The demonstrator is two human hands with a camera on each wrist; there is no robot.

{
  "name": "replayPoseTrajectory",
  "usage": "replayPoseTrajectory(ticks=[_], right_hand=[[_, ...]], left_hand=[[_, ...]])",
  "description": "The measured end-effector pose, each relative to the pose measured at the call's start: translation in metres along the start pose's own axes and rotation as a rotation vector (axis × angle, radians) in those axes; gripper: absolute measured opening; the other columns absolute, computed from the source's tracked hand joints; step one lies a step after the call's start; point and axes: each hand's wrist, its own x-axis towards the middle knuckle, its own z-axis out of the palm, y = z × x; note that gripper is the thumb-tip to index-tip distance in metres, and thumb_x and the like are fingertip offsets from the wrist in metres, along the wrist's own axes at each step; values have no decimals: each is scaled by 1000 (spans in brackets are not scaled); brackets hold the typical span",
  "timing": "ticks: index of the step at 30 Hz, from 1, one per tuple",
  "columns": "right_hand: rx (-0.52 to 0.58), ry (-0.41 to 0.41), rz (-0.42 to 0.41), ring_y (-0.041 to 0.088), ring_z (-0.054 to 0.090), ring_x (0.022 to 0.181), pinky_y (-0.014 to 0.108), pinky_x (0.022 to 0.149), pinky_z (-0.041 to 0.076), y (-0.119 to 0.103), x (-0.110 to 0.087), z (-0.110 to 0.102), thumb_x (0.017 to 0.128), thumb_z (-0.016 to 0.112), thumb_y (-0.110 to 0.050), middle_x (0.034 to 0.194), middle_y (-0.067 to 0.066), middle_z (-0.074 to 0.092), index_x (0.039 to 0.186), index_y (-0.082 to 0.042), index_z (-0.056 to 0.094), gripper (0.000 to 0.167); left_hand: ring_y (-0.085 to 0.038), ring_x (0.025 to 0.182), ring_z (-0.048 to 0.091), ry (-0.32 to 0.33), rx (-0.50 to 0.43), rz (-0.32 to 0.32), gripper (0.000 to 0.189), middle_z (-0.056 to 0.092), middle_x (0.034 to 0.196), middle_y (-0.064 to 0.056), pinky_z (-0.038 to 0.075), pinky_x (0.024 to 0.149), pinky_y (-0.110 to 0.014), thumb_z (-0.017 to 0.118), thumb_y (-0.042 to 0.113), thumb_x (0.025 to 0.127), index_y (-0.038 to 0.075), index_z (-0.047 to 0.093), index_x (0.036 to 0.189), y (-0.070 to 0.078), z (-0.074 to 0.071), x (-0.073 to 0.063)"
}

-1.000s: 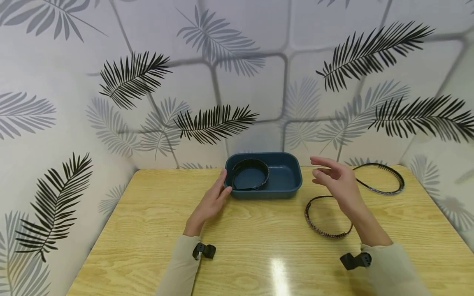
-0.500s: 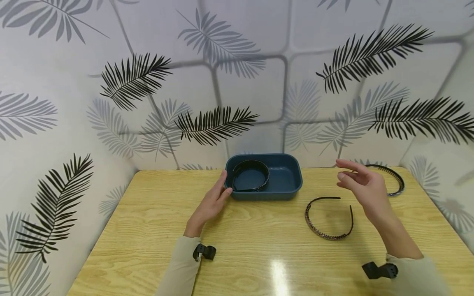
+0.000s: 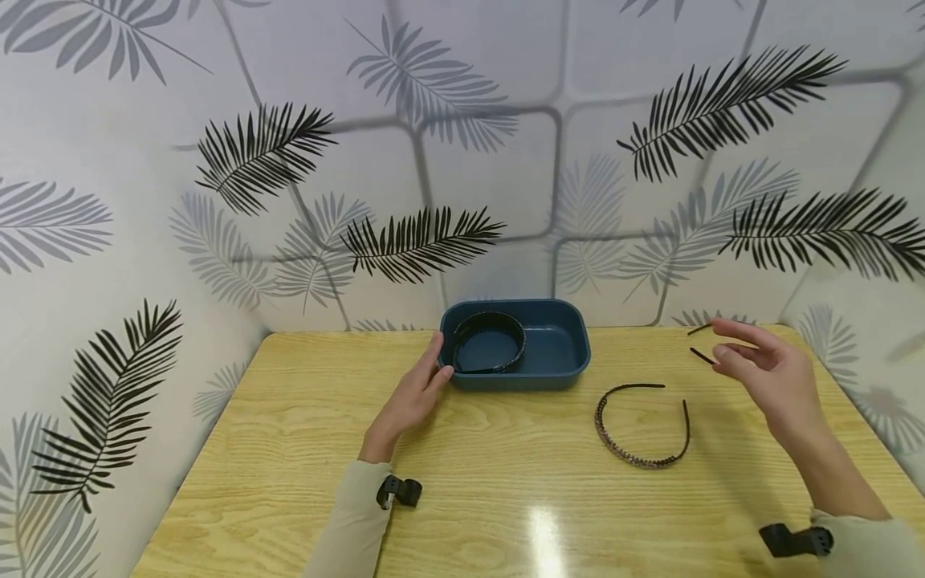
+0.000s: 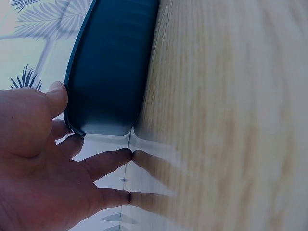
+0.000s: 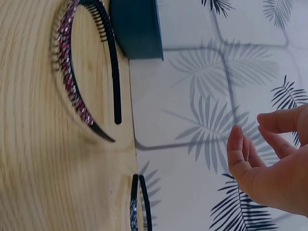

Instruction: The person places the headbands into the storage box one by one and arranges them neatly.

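In the head view my left hand point(image 3: 408, 401) rests at the left end of a blue rectangular box point(image 3: 556, 381). The left wrist view has the thumb touching the rim and fingers spread around the corner, two fingertips on the tabletop. Inside the box, at its left, lies a dark headband point(image 3: 522, 341). My right hand point(image 3: 780, 381) hovers at the right with fingers and thumb apart, holding nothing. Behind it is a second headband, only its black ends point(image 3: 702, 356) showing; the right wrist view reveals its blue glitter point(image 5: 134, 214). A third headband point(image 3: 603, 429), with pinkish sequins, lies in front of the box's right end.
The wooden table point(image 3: 303, 433) meets a wall point(image 3: 491, 177) with leaf-patterned covering along its back edge. Side walls rise to the left and right. The box stands close against the back wall.
My right hand has moved rightward, from beside the box past the sequined headband to over the far-right headband, now covering most of it. The left hand and box have stayed put.
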Motion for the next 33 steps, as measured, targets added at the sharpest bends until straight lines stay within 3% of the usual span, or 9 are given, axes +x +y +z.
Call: replayPoseTrajectory(ticks=[4, 11, 27, 33], right_hand=[[20, 13, 0, 5, 67, 99, 20, 76, 58, 4, 0, -12, 97, 65, 5, 122, -7, 67, 127, -9, 72, 34], [-45, 38, -7, 2, 68, 94, 16, 73, 56, 8, 1, -32, 98, 65, 5, 119, -11, 69, 132, -3, 69, 35], [-98, 123, 170, -6, 68, 84, 14, 64, 55, 28, 8, -71, 96, 68, 3, 104, -25, 69, 111, -29, 77, 37], [-279, 147, 216, -11, 65, 81, 13, 64, 54, 38, 12, -84, 97, 70, -7, 104, -31, 61, 112, -37, 72, 33]], left_hand=[[-31, 155, 16, -3, -5, 4, 65, 8, 170, -19, 22, 121, -54, 43, 17, 113, 0, 8, 164, 0, 0, 0], [-31, 156, 15, -7, 0, 4, 65, 8, 171, -18, 21, 122, -53, 43, 18, 113, 1, 8, 164, 0, -1, 0], [-31, 154, 20, -6, -18, 11, 66, 8, 170, -19, 24, 120, -54, 44, 17, 112, 1, 7, 164, -2, -1, -1], [-31, 150, 28, -10, -23, 5, 66, 8, 171, -16, 26, 120, -53, 44, 18, 113, 2, 7, 165, -3, 0, 0]])
